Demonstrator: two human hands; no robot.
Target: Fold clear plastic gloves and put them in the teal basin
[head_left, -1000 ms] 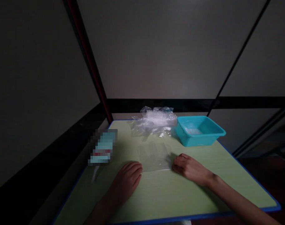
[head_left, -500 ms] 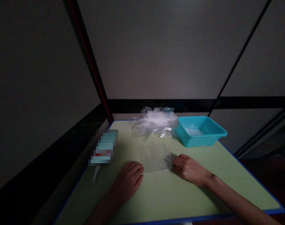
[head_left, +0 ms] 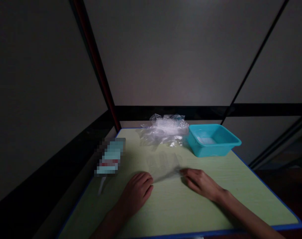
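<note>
A thin clear plastic glove [head_left: 163,162], with finger shapes pointing away from me, lies on the table between my hands. My left hand [head_left: 138,189] rests at its near left corner, fingers curled together on the edge; the fingertips are partly hidden. My right hand [head_left: 199,181] pinches the near right part of the glove between thumb and fingers. Along the near edge, the film is raised and bunched into a slanting fold that runs toward the right fingertips.
Crumpled clear plastic packaging [head_left: 165,131] lies at the back of the pale green, blue-edged table [head_left: 170,212]. A turquoise basin [head_left: 212,149] with whitish material inside stands at the back right. On the left is a pixelated light-green item [head_left: 109,157] with a white strip [head_left: 101,185] below. Walls enclose the back and left.
My right hand has shifted slightly, its fingers now stretched toward the left. The glove's near edge, flat before, is now lifted and gathered. The left hand stays in place.
</note>
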